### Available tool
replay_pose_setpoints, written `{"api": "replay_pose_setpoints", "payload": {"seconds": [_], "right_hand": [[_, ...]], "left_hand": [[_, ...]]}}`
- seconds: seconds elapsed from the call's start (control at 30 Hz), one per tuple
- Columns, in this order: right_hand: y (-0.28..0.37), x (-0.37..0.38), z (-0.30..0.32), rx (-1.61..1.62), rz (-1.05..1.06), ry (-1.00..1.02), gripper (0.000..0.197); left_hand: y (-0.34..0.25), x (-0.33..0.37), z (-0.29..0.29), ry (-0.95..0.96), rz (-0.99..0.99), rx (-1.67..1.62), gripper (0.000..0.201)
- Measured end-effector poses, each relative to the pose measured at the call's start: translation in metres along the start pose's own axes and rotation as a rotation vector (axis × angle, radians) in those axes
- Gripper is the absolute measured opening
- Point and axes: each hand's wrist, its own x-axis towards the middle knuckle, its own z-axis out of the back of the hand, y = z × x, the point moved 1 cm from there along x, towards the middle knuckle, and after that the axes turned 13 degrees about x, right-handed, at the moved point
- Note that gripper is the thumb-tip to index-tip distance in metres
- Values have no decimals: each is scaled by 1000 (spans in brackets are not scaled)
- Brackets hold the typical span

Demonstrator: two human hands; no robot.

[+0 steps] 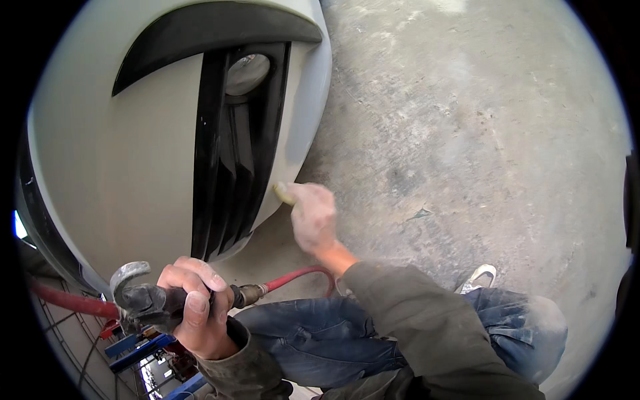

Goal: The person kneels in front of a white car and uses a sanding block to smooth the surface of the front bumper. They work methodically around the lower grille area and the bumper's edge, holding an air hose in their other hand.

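My left hand (pixel 200 300) is wrapped round a black air tool (pixel 150 303) with a grey metal hook on its end. From the tool's metal coupling (pixel 250 295) a red hose (pixel 300 273) curves off to the right. In my right hand (pixel 313 217) is a small yellowish piece (pixel 284 194), perhaps folded sandpaper. Its edge rests against the right side of a pale car bumper (pixel 150 153), beside the black fog light surround (pixel 223 153). My right hand is slightly blurred, and its fingertips are partly hidden.
A round fog light (pixel 247 73) sits in the surround, below a curved black trim (pixel 213 27). Dusty concrete floor (pixel 467 133) spreads out on the right. My knee (pixel 540 327) and shoe (pixel 480 277) are at lower right. Another red hose section (pixel 70 299) and blue metal parts (pixel 143 352) are at lower left.
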Motion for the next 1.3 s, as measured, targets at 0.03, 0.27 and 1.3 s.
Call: {"api": "replay_pose_setpoints", "payload": {"seconds": [0.03,0.27,1.3], "right_hand": [[-2,11,8,25,-165,-69,26],[-49,77,28,171,-815,-254,28],[57,146,61,-319,82,136,58]], "left_hand": [[1,-1,3,19,-6,6,25],[8,-14,40,-12,-14,-46,24],[-110,-19,24,-10,-6,-34,21]]}}
